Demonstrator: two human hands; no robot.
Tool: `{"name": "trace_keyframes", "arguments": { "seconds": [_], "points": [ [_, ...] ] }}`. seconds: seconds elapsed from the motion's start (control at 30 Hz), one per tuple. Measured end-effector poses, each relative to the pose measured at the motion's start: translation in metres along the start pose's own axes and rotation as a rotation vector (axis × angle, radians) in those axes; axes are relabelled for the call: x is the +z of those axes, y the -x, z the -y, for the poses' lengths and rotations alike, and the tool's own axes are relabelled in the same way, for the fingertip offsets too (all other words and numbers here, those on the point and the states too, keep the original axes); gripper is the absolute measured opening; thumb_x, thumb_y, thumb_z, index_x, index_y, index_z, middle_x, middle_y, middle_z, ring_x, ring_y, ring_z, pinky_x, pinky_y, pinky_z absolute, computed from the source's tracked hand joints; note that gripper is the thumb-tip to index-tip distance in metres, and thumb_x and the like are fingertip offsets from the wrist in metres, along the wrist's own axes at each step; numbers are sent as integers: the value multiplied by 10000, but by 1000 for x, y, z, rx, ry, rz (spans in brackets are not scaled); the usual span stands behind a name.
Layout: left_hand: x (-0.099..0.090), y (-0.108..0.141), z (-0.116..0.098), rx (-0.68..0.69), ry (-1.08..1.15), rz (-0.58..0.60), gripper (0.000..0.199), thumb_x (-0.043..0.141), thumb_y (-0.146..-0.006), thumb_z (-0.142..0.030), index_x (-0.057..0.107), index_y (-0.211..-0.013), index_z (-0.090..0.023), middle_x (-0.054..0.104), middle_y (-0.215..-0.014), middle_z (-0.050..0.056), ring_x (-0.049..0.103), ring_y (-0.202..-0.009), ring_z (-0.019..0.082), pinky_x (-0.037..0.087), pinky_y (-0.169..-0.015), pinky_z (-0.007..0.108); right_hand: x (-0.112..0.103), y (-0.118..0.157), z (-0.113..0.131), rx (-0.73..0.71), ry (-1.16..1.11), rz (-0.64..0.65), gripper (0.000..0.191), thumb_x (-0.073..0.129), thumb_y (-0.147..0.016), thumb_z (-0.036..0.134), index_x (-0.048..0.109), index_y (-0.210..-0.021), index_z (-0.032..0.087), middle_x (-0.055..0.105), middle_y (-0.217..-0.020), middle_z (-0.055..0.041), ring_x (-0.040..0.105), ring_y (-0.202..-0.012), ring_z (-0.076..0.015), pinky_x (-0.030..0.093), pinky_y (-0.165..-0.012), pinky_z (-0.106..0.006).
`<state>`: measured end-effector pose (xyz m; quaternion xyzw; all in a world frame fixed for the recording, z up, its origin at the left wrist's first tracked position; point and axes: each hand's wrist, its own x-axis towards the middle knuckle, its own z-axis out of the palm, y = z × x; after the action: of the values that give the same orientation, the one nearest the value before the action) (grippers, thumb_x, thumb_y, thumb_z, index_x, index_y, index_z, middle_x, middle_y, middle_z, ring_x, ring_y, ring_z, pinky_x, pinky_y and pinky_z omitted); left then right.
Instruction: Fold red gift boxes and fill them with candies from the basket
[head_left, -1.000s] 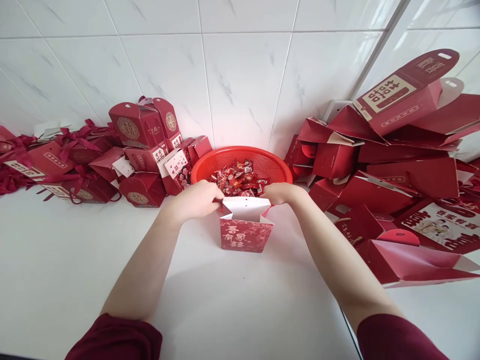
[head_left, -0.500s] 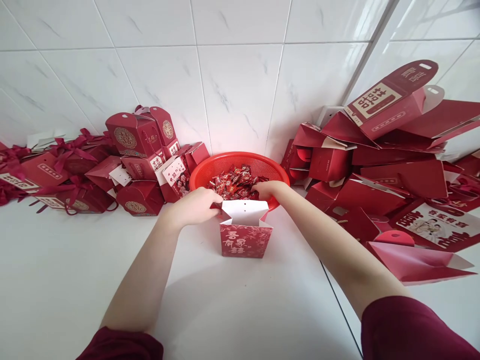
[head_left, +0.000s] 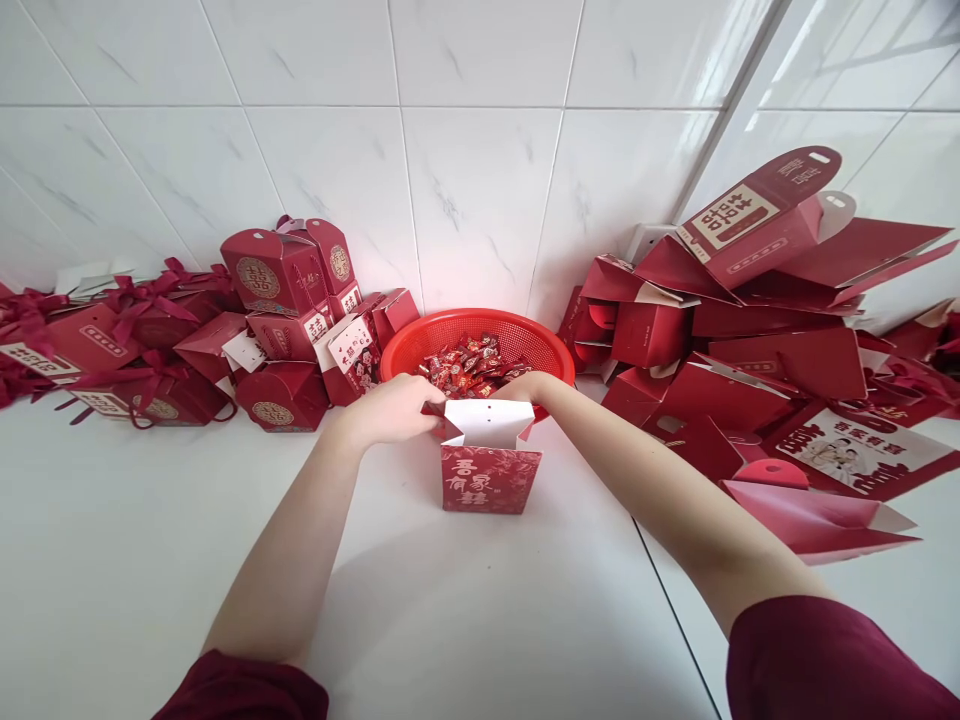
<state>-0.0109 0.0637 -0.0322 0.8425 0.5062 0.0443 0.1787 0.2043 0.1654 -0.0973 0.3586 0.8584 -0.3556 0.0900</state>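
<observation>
From my remote station I saw, at far left, smooth red cardboard boxes point(head_left: 277, 275) heaped with soft crimson ribbons point(head_left: 154, 300). My left hand point(head_left: 394, 408) was clamped on the upper left edge of an open-topped red paper bag point(head_left: 491, 480), white inside, which stood upright on the smooth white counter point(head_left: 420, 610). Just behind it, a round, perforated red plastic basket point(head_left: 525, 345) held crinkly wrapped sweets point(head_left: 465, 365). My right hand point(head_left: 534, 388) reached into it; fingers hidden, I couldn't tell whether they gripped anything. Half a second earlier, its fingertips had shown over the sweets. Farther right lay creased, angular red cartons point(head_left: 787, 360).
</observation>
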Motion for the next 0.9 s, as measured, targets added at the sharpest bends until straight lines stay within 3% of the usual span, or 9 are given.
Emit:
{"name": "trace_keyframes", "arguments": {
  "seconds": [0.13, 0.23, 0.37, 0.47, 0.6, 0.67, 0.8, 0.9],
  "points": [
    [1, 0, 1, 8, 38, -9, 181, 609, -712, -313, 612, -585, -184, 585, -584, 17, 507, -557, 161, 268, -538, 267, -2, 8, 3, -57, -171, 8, 201, 791, -641, 95, 749, -832, 139, 749, -852, -40, 672, -825, -226, 525, -727, -299],
    [1, -1, 2, 11, 60, -12, 187, 615, -708, -322, 607, -583, -183, 581, -584, 14, 501, -556, 158, 262, -537, 267, -2, 17, 0, -138, -340, -59, 291, 744, -716, 158, 740, -1007, 160, 751, -989, -53, 675, -857, -200, 515, -712, -263],
    [1, -1, 3, 14, 50, -9, 194, 609, -709, -321, 595, -573, -183, 563, -567, 10, 494, -548, 156, 262, -538, 272, 6, 29, -8, -237, -574, -278, 401, 562, -912, 386, 585, -1270, 205, 689, -1111, -66, 648, -752, -126, 507, -627, -231],
    [0, -1, 3, 19, 39, -6, 184, 593, -718, -313, 604, -587, -184, 572, -579, 11, 504, -557, 159, 272, -542, 274, 17, 41, -7, -302, -700, -407, 403, 517, -940, 429, 516, -1295, 239, 657, -1113, -52, 618, -707, -101, 520, -614, -230],
    [0, -2, 1, 21, -9, -1, 202, 576, -750, -312, 588, -595, -182, 560, -587, 5, 493, -561, 153, 282, -534, 271, 24, 58, 2, -406, -803, -502, 379, 601, -907, 390, 555, -1261, 261, 666, -1096, -46, 637, -797, -132, 552, -662, -259],
    [0, -3, 1, 25, -34, 7, 229, 573, -768, -320, 569, -584, -184, 544, -578, -1, 485, -561, 150, 287, -522, 269, 23, 62, 5, -340, -692, -601, 337, 562, -933, 354, 561, -1256, 257, 688, -1079, -47, 661, -863, -154, 561, -714, -283],
    [-2, -3, 8, 70, 24, 37, 217, 573, -799, -336, 671, -664, -196, 657, -677, -1, 583, -644, 165, 363, -559, 254, 22, 56, 4, -41, -282, -899, 339, 500, -966, 324, 539, -1293, 245, 674, -1235, -69, 649, -1075, -191, 511, -908, -340],
    [-6, -7, 28, 38, 186, -98, 271, 540, -857, -385, 757, -914, -234, 753, -957, 1, 674, -879, 195, 473, -761, 249, 30, 46, 5, 80, -168, -971, 298, 485, -971, 356, 593, -1222, 238, 696, -1191, -93, 651, -1051, -235, 479, -874, -360]
  ]
}}
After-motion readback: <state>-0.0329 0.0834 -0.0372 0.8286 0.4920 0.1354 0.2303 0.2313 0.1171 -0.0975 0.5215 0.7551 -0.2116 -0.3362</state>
